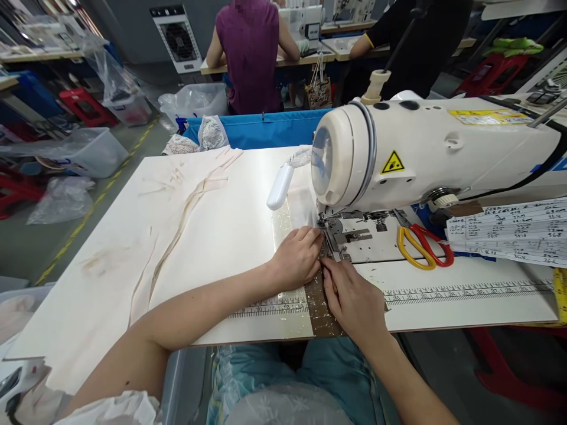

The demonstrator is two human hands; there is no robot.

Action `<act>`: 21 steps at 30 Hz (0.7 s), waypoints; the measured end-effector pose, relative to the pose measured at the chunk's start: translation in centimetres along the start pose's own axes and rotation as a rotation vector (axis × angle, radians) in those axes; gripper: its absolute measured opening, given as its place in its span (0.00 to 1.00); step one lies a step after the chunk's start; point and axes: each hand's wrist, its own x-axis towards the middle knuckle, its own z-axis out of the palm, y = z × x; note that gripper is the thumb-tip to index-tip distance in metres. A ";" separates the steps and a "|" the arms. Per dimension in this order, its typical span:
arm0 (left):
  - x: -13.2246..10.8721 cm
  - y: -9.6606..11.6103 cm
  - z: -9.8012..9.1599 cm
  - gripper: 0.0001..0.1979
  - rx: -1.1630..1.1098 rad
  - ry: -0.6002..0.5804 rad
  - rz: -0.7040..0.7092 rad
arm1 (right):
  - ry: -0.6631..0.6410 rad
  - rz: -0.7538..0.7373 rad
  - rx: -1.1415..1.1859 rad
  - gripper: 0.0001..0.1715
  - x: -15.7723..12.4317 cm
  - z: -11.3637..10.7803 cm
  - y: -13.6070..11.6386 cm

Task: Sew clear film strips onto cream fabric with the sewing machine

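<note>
My left hand (297, 258) rests close to the needle and presser foot of a white sewing machine (407, 147). Its fingers are curled and pressed together, hiding whatever lies under them. Just to the right, my right hand (354, 298) has thumb and fingers pinched together at the front of the metal sewing plate (330, 245). What sits in that pinch is too small to make out. Between the hands runs a brown strip (319, 307) with shiny flecks, down to the table's front edge. Pale glittery material (283, 227) lies beyond my left hand.
Red-and-yellow scissors (426, 245) and handwritten paper sheets (509, 230) lie on the right. Long beige fabric strips (177, 227) stretch across the white table (239, 236) at left. A small white lamp (280, 186) hangs beside the machine head. Two people sit beyond a blue cloth bin (283, 127).
</note>
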 end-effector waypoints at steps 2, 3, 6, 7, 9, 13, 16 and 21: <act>0.0 0.0 0.0 0.22 -0.014 0.000 -0.009 | -0.013 0.001 -0.028 0.17 -0.1 0.0 -0.2; 0.0 0.0 0.0 0.21 -0.019 0.001 -0.015 | -0.020 0.003 -0.043 0.16 -0.2 0.1 -0.3; 0.1 -0.1 0.0 0.20 -0.035 0.005 -0.029 | -0.041 0.018 -0.092 0.16 -0.3 0.3 -0.7; 0.1 -0.2 0.1 0.20 -0.041 0.007 -0.032 | -0.052 0.026 -0.108 0.16 -0.3 0.3 -0.9; 0.2 -0.5 0.2 0.20 -0.056 0.012 -0.039 | -0.081 0.049 -0.141 0.17 -0.2 0.5 -1.1; 0.3 -1.2 0.2 0.20 -0.078 0.018 -0.055 | -0.117 0.085 -0.193 0.18 0.3 0.8 -1.3; 0.4 -1.7 0.3 0.19 -0.079 0.034 -0.066 | -0.085 0.070 -0.199 0.18 0.3 0.6 -1.3; 0.2 -1.2 -1.0 0.19 -0.043 0.045 -0.112 | 0.043 -0.024 -0.039 0.17 -1.4 -0.7 -1.8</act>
